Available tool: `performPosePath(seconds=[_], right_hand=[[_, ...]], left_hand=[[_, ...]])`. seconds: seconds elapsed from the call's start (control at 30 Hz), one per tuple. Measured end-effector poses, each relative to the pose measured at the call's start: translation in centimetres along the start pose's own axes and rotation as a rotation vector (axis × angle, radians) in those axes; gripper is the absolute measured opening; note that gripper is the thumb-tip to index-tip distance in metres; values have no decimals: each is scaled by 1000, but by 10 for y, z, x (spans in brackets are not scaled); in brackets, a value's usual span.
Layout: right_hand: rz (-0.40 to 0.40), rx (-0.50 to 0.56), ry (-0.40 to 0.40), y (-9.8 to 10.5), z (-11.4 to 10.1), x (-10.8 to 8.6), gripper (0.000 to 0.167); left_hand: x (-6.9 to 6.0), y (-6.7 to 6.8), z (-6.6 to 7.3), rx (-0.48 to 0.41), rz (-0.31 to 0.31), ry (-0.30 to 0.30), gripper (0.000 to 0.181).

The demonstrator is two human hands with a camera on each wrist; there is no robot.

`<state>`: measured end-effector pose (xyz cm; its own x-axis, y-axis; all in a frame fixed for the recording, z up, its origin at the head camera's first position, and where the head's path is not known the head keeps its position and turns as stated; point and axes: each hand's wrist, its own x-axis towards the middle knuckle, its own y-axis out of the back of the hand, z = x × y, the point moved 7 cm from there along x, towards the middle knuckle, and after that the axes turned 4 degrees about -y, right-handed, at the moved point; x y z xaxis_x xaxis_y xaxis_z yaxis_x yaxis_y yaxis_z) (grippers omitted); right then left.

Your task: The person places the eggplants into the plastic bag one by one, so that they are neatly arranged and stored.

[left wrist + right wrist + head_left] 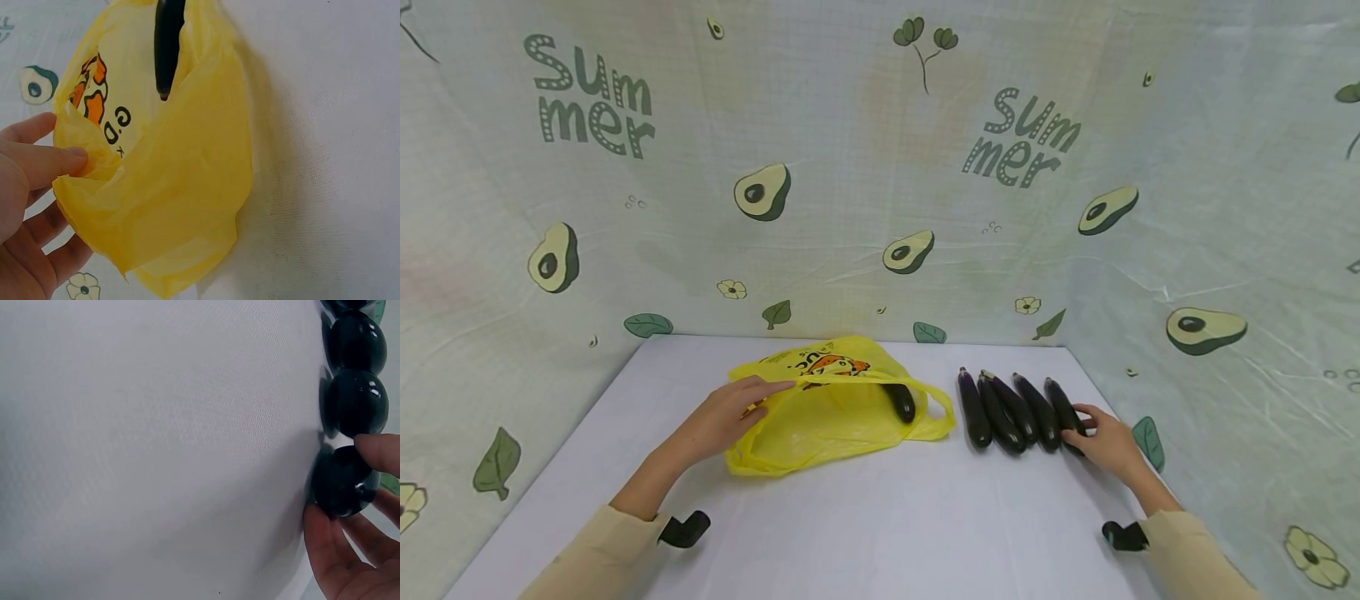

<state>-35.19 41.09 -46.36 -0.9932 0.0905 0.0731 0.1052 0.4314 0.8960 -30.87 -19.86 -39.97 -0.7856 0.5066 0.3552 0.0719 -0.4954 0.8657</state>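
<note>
A yellow plastic bag [820, 429] lies on its side with its mouth facing the near edge of the table. My left hand [724, 417] holds the bag's rim at the left; in the left wrist view the thumb [65, 160] presses on the plastic. Inside the bag lies one dark eggplant [900, 402], partly covered. To the right, several eggplants lie side by side. My right hand [1105, 442] grips the rightmost eggplant [1060, 406], its thumb and fingers on either side of the rounded end [345, 482], which lies at the table surface.
The other eggplants [973, 408] lie close together between the bag and my right hand. A white table [910, 525] carries everything. Behind and at the sides hangs a pale cloth [835, 108] printed with avocados and leaves.
</note>
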Motion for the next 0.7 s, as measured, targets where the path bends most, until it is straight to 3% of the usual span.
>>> performPosePath(seconds=[0.33,0.7], right_hand=[[-31,74,-103,3,2,-3,73],[24,95,14,22,-45,-15,72]], left_hand=[[0,0,1,7,-11,21,64],[0,-1,0,19,-15,29,64]])
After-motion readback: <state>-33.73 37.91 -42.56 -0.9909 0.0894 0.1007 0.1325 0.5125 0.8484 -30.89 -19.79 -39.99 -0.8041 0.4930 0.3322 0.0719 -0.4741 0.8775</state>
